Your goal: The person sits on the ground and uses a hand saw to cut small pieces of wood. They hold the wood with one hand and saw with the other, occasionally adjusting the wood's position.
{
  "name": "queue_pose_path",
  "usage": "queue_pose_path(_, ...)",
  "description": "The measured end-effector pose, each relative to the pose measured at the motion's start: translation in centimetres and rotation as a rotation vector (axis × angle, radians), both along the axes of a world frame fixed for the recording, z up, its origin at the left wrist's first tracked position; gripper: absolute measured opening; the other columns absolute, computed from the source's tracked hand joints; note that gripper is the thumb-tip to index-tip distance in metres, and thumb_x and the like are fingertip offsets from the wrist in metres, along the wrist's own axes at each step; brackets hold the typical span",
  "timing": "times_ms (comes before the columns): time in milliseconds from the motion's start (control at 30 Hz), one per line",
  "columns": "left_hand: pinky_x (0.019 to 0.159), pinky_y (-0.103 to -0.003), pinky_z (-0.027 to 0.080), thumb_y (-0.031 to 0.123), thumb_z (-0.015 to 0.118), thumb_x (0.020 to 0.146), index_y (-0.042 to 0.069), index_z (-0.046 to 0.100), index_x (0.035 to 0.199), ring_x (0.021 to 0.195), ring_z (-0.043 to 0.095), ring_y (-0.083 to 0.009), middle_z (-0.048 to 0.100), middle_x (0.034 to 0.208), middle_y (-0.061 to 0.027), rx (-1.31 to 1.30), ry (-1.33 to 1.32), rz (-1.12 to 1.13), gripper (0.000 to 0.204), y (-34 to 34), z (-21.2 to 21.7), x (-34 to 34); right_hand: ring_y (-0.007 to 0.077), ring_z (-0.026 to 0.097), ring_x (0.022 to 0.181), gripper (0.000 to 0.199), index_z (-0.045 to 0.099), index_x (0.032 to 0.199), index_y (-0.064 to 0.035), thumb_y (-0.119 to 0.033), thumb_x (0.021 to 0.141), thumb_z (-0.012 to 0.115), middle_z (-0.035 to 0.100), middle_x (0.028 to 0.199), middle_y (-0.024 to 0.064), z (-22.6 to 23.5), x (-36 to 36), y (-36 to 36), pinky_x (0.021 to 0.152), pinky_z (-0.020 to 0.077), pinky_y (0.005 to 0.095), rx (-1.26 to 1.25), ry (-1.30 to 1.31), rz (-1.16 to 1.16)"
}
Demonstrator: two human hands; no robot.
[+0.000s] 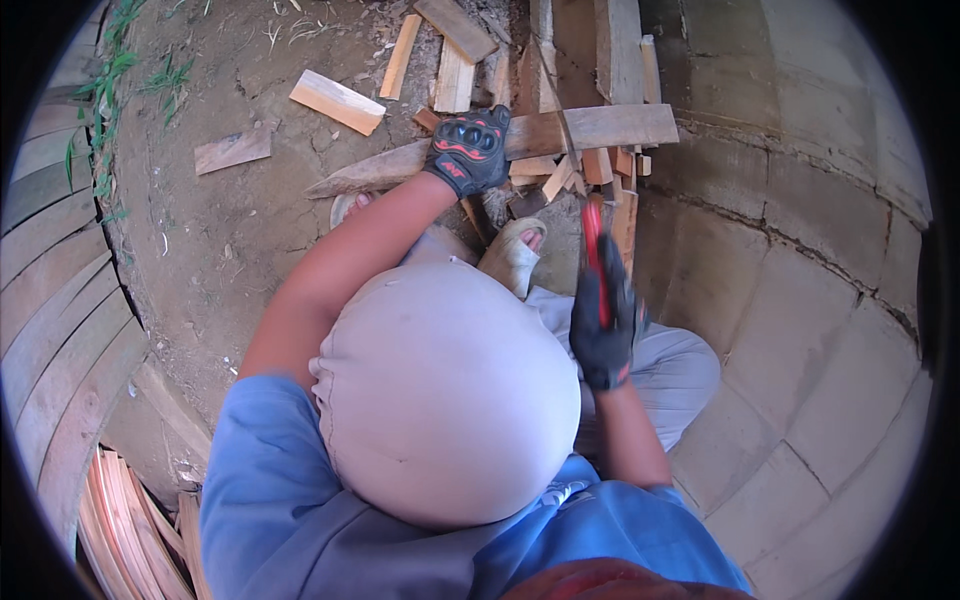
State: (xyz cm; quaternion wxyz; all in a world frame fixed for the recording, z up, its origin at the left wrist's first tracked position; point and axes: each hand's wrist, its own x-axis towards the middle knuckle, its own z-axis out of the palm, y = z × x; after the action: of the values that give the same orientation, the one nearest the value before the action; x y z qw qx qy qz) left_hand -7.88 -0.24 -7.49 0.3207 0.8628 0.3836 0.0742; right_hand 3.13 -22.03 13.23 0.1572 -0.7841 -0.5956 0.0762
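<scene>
My left hand (468, 150), in a black glove with red marks, presses on a long wooden board (620, 127) with its fingers curled over the far edge. The board lies crosswise, one end tapered at the left, on a pile of wood pieces. My right hand (607, 320), gloved too, is closed around the red handle of a handsaw (593, 235). Its thin dark blade slants away and to the left across the board, right of my left hand. Whether the blade has cut into the wood cannot be made out.
Offcuts (338, 101) lie scattered on the dirt ground, with longer planks (618, 50) beyond the board. A sandalled foot (513, 255) is close below the board. Concrete blocks (790, 330) line the right, and stacked slats (75, 290) the left. A large pale-cloth bulge (450, 390) hides the middle.
</scene>
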Motion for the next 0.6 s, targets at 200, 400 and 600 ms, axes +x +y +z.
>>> queue_pose_path(200,0.084,-0.054,0.058,0.044,0.092,0.070,0.003,0.062,0.121,0.098,0.075,-0.0414,0.074,0.107,-0.0211,-0.019,0.003,-0.007,0.072,-0.1,0.0,0.3,0.0376,0.078,0.084,0.049,0.065,0.141,0.0052,-0.010,0.095,0.071,0.074,0.125,0.0282,7.9,-2.3,-12.1,0.075,0.0610,0.0445,-0.152,-0.062,-0.039)
queue_pose_path(400,0.084,-0.055,0.058,0.045,0.091,0.071,0.004,0.061,0.122,0.099,0.075,-0.0420,0.074,0.107,-0.0218,-0.051,0.009,-0.024,0.071,0.4,1.0,0.2,0.0385,0.077,0.101,0.041,0.067,0.143,-0.0043,-0.015,0.103,0.064,0.075,0.126,0.0234,-2.6,1.0,2.8,0.086,0.0595,0.0452,0.060,0.057,-0.035)
queue_pose_path(600,0.086,-0.055,0.058,0.042,0.084,0.077,0.004,0.061,0.122,0.099,0.074,-0.0425,0.073,0.106,-0.0230,-0.023,-0.012,-0.031,0.063,0.1,0.3,-0.1,0.0430,0.075,0.105,0.045,0.063,0.148,-0.0108,-0.018,0.104,0.063,0.072,0.130,0.0251,-3.0,1.2,8.4,0.088,0.0594,0.0483,-0.014,0.176,-0.134)
